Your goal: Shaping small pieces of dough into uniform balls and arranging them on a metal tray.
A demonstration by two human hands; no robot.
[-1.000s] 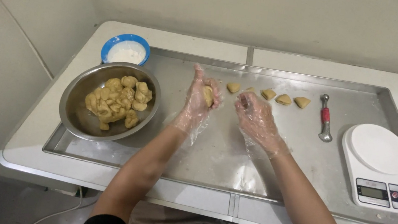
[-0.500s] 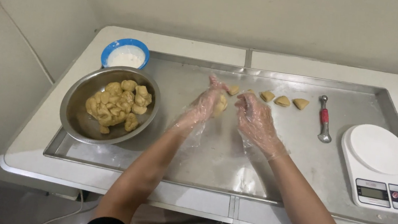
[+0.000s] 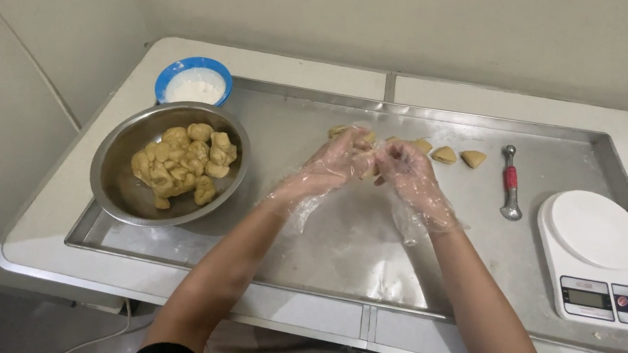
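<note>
I look down on a white table (image 3: 279, 68) that carries a wide, shallow steel tray (image 3: 573, 144). Both hands wear thin, clear plastic gloves and meet over the middle of the tray, towards its far edge. The left hand (image 3: 332, 163) and the right hand (image 3: 410, 176) touch at the fingertips, and their grip is closed together around a small tan dough piece (image 3: 369, 167), which is mostly hidden between the fingers.

Just beyond the hands, along the far edge of the tray, lies a short row of shaped dough pieces (image 3: 444, 154), folded and pale brown. Some of the row is hidden behind the hands.

At the left end of the tray stands a round steel bowl (image 3: 118, 176) holding a heap of dough lumps (image 3: 182, 159). Behind it, at the far left corner, sits a small blue bowl (image 3: 171, 75) of white powder.

To the right of the row lies a small metal scoop with a red handle (image 3: 511, 181). At the right end of the tray rests a white kitchen scale (image 3: 600, 251), well apart from both hands.
</note>
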